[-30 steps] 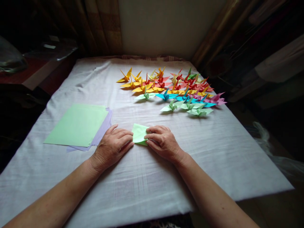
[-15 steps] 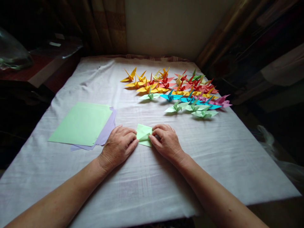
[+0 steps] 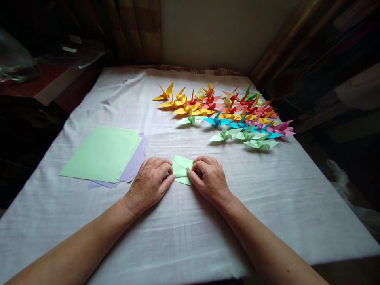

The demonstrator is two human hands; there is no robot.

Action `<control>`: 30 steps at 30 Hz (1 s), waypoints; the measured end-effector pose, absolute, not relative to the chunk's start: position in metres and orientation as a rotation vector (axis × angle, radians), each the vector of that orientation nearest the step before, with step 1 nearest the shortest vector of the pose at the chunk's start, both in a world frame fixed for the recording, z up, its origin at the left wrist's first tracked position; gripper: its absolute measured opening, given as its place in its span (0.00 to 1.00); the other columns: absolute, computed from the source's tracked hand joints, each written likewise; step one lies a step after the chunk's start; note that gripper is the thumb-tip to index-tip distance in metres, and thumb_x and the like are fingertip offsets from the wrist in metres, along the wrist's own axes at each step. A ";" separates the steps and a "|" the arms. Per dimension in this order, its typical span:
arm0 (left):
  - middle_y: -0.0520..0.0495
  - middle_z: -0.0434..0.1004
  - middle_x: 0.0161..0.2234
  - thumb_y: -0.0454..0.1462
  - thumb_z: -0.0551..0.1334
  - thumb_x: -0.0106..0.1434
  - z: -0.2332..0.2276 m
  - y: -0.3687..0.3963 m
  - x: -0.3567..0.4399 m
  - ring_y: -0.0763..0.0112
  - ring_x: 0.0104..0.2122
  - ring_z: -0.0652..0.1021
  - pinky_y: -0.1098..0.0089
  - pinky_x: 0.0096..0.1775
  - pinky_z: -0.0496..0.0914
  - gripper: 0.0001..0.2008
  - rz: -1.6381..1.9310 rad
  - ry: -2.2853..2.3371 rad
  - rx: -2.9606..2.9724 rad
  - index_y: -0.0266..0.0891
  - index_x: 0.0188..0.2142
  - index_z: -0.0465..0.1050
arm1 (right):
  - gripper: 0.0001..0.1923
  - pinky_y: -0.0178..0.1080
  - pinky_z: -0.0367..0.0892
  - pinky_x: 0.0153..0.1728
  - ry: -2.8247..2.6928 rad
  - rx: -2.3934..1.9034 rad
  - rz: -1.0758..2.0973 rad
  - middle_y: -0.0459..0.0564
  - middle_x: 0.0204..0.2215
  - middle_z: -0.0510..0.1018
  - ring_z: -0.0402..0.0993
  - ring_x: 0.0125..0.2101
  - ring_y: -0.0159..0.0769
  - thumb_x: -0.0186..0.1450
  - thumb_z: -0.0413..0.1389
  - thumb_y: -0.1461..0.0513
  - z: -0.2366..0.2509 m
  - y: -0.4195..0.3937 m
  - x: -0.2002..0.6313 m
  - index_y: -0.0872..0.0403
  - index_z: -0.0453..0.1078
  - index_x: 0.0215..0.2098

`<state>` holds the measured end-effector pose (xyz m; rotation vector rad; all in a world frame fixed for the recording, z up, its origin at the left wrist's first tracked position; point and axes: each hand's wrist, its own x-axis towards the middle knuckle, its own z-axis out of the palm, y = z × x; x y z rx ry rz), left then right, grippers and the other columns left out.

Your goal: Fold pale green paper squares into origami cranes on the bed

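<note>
Between my two hands a small piece of folded light-green origami paper point(image 3: 181, 168) lies on the cloth, with a crease and a raised flap across its lower half. My left hand point(image 3: 152, 180) grips its left edge between thumb and fingers. On the opposite edge, my right hand point(image 3: 210, 176) is closed, thumb and forefinger pinching the flap near the right corner. The fingertips cover both side edges of the paper.
A stack of light-green paper sheets point(image 3: 101, 154) lies left, over purple sheets point(image 3: 135, 162). Several folded paper cranes point(image 3: 218, 120) in yellow, red, blue, pink and green stand at the back right. White cloth point(image 3: 178, 229) covers the table. A dark red surface point(image 3: 53, 81) adjoins at left.
The raised flap on the green paper lies flatter and its fold has shifted slightly. Both hands keep hold of the edges. The whole view has shifted a little.
</note>
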<state>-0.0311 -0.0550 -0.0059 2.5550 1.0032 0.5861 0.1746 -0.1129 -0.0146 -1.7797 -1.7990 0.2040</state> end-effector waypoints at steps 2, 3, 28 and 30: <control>0.45 0.78 0.44 0.38 0.58 0.68 -0.006 -0.055 -0.031 0.59 0.46 0.75 0.56 0.51 0.66 0.06 0.582 1.007 2.544 0.42 0.35 0.71 | 0.04 0.43 0.60 0.42 -1.803 -1.795 0.214 0.49 0.38 0.79 0.71 0.41 0.42 0.63 0.59 0.62 -0.015 -0.113 0.175 0.50 0.69 0.30; 0.46 0.78 0.44 0.38 0.59 0.67 -0.006 -0.055 -0.030 0.59 0.46 0.75 0.56 0.51 0.66 0.05 0.581 1.009 2.540 0.42 0.35 0.72 | 0.02 0.43 0.60 0.42 -1.806 -1.805 0.218 0.49 0.38 0.78 0.70 0.41 0.43 0.63 0.59 0.62 -0.015 -0.113 0.174 0.50 0.70 0.32; 0.47 0.75 0.50 0.37 0.59 0.67 -0.009 -0.053 -0.032 0.58 0.52 0.72 0.54 0.55 0.62 0.08 0.540 1.001 2.479 0.48 0.38 0.79 | 0.03 0.46 0.59 0.45 -1.816 -1.835 0.325 0.50 0.42 0.76 0.69 0.45 0.45 0.62 0.62 0.61 -0.009 -0.114 0.170 0.49 0.72 0.33; 0.47 0.75 0.50 0.37 0.59 0.67 -0.009 -0.052 -0.033 0.59 0.52 0.72 0.54 0.55 0.63 0.09 0.544 0.991 2.479 0.48 0.39 0.79 | 0.03 0.45 0.59 0.46 -1.810 -1.780 0.398 0.48 0.42 0.77 0.70 0.45 0.43 0.62 0.60 0.64 -0.010 -0.114 0.176 0.49 0.73 0.33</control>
